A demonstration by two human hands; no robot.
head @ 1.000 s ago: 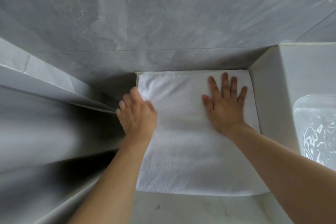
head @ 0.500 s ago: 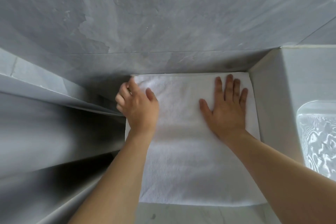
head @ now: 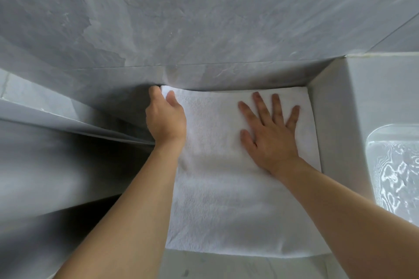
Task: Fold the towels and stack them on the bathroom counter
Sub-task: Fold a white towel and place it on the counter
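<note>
Towel: a white folded towel (head: pixel 226 188) lies flat on the table (head: pixel 226 267), filling the recess between the grey wall (head: pixel 204 18) at the far side and the white block (head: pixel 335 120) on the right.
Axis: its long axis runs near to far; the near edge is a rounded fold, the far edge sits against the wall.
Left hand: the left hand (head: pixel 165 118) pinches the far left corner, thumb on top, fingers curled around the edge, probably to square that corner into place.
Right hand: the right hand (head: pixel 269 133) lies flat with fingers spread on the far right part, apparently pinning the towel.
Beyond: a basin of rippling water (head: pixel 396 176) at the far right.
</note>
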